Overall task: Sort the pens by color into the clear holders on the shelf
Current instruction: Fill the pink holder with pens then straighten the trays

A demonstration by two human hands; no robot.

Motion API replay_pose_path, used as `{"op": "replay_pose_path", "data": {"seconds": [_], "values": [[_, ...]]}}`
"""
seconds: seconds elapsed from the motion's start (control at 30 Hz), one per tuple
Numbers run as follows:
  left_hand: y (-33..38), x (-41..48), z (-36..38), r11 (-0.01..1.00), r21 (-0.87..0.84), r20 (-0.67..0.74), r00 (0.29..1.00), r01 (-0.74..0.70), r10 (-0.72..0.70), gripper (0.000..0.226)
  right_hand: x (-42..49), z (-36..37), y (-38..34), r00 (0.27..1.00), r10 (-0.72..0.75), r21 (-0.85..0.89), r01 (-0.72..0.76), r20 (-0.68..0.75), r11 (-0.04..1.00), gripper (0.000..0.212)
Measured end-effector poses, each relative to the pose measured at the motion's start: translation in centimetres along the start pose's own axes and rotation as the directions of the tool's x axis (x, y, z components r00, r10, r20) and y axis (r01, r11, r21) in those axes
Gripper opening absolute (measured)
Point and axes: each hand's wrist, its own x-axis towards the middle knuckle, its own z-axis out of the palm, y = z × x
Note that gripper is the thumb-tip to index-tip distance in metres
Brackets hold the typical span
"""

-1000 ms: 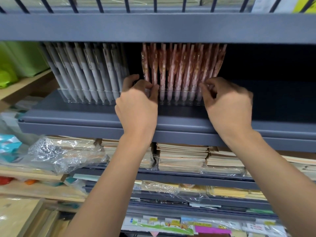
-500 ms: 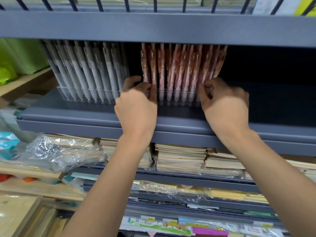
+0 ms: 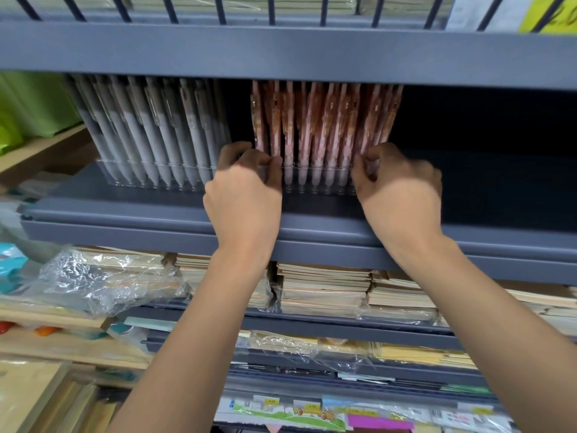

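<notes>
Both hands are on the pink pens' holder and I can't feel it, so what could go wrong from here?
1. The pink pens stand leaning in the holder; a jerk from the left hand or right hand gripping its ends could tip them out.
2. The gray pens sit close on the left; sliding that way may knock them.

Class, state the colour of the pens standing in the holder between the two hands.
Pink pens in the clear holder, mottled reddish-brown above; head view shows them best.
</notes>
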Motion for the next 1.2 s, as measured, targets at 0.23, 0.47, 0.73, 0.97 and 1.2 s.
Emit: {"op": "replay_pose_path", "data": {"seconds": [0.23, 0.47, 0.73, 0.97, 1.2], "values": [[0.2, -0.2, 0.1, 1.0, -0.004, -0.017, 1.0, 0.021, -0.021, 0.024, -0.4, -0.1, 0.3, 0.999, -0.029, 0.02, 0.03, -0.028, 0.999, 0.036], [0.4, 0.0, -0.3, 0.999, -0.033, -0.036, 0.999, -0.031, 0.03, 0.02, -0.6, -0.1, 0.3, 0.993, -0.051, 0.068, 0.059, -0.111, 0.996, 0.031], [1.8, 0.1, 0.1, 1.0, -0.014, 0.028, 0.999, -0.022, 0.023, 0.022, -0.8, -0.1, 0.0, 0.979, -0.158, 0.103, 0.171, -0.125, 0.98, 0.028], [1.5, 0.4, 0.6, 0.998, 0.017, 0.076, 0.996, -0.052, 0.051, 0.037, -0.3, 0.0, 0.0, 0.985, -0.17, 0.074, 0.172, -0.043, 0.982, 0.033], [1.1, 0.6, 1.1, 0.997, 0.002, 0.066, 0.995, -0.074, 0.073, 0.031, 0.2, 0.5, -0.1, 0.991, -0.135, 0.038, 0.135, 0.002, 0.99, 0.036]]}}
